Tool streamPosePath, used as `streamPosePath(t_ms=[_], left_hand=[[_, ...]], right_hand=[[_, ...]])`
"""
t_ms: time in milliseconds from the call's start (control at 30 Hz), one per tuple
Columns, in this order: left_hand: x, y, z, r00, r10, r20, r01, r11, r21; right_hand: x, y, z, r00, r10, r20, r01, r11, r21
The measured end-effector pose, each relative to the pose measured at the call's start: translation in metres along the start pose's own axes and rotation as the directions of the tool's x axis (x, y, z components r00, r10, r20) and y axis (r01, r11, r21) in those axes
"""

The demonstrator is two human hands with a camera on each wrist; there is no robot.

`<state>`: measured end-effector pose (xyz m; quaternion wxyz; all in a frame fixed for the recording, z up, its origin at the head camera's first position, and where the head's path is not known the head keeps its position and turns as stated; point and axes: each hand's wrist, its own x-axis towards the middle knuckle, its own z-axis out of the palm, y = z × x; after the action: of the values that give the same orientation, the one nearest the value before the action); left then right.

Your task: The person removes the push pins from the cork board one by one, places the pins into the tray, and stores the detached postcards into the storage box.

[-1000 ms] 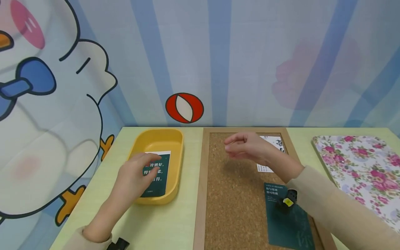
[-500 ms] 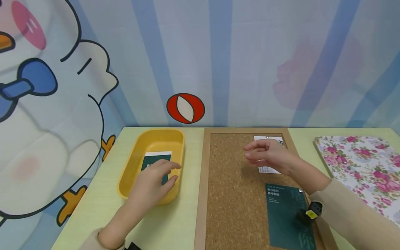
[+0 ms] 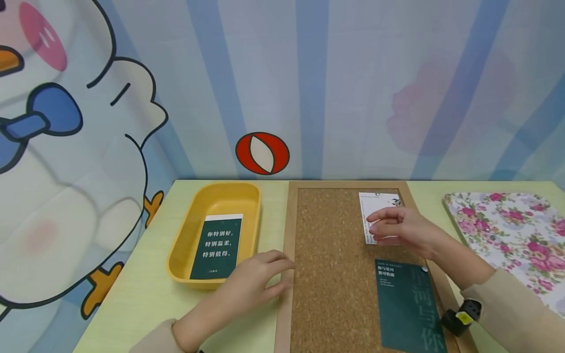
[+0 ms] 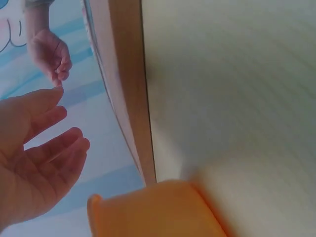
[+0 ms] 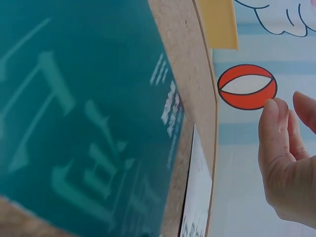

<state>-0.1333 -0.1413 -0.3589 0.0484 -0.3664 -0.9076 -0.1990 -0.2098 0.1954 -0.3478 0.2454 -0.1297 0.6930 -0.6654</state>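
Note:
Framed in pale wood, a corkboard (image 3: 335, 274) lies on the table. At its upper right a white card (image 3: 369, 202) has a small pin at its top edge. Below it lies a dark green card (image 3: 403, 304), pinned at its upper right corner. My right hand (image 3: 403, 228) hovers over the white card and hides part of it; its fingers are loosely bent with nothing visible between them. My left hand (image 3: 258, 277) is at the board's left frame edge, beside the yellow tray (image 3: 176, 260), fingers relaxed and holding nothing. Another green card (image 3: 216, 247) with white lettering lies in the tray.
A floral-patterned board (image 3: 507, 225) lies on the table at the right. Behind the table (image 3: 273, 215) hangs a printed backdrop (image 3: 353, 98) with blue stripes and a cartoon figure. The right wrist carries a small black camera (image 3: 461, 316).
My left hand has moved right, from over the tray to the corkboard's left edge. My right hand has shifted right and nearer, uncovering more of the white card and the green card's pin.

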Motion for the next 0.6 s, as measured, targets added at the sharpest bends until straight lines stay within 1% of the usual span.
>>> streamPosePath(t_ms=[100, 267, 367, 500, 600], left_hand=[[0.004, 0.003, 0.005, 0.998, 0.035, 0.044, -0.035, 0.999, -0.005], [0.009, 0.012, 0.011, 0.988, 0.107, 0.116, -0.104, 0.994, -0.032], [0.013, 0.016, 0.014, 0.974, 0.159, 0.161, -0.154, 0.987, -0.042], [0.018, 0.021, 0.018, 0.952, 0.220, 0.214, -0.217, 0.975, -0.036], [0.022, 0.024, 0.020, 0.937, 0.258, 0.234, -0.261, 0.965, -0.018]], right_hand=[[-0.004, 0.004, -0.005, 1.000, -0.013, 0.000, 0.013, 1.000, -0.008], [-0.011, 0.009, -0.011, 0.998, -0.007, -0.056, 0.004, 0.998, -0.069], [-0.015, 0.012, -0.015, 0.997, -0.012, -0.072, 0.005, 0.996, -0.092], [-0.019, 0.016, -0.021, 0.998, -0.013, -0.056, 0.008, 0.997, -0.082], [-0.021, 0.019, -0.026, 0.999, 0.002, -0.042, -0.005, 0.997, -0.074]])
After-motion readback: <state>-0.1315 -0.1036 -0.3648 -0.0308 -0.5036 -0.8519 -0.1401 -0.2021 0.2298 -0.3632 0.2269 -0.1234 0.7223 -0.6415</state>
